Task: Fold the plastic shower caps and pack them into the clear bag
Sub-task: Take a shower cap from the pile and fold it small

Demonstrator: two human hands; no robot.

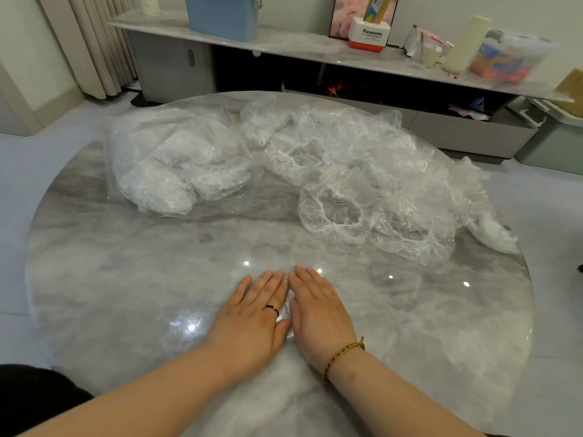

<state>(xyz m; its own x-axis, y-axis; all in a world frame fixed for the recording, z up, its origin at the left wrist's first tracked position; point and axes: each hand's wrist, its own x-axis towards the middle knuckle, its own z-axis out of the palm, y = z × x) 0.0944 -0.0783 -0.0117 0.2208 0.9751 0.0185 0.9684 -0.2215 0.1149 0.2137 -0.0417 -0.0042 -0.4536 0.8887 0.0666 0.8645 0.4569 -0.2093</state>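
With fingers straight, the left hand (252, 312) and right hand (318, 307) flatten a folded shower cap (285, 305) at six o'clock; flimsy and slippery, it looks best pinched across its edge.

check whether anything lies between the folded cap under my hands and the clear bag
Nothing visible does. The folded cap, pressed flat under the left hand and right hand, has only bare table between it and the clear bag far left. The pile of loose caps lies to the right.
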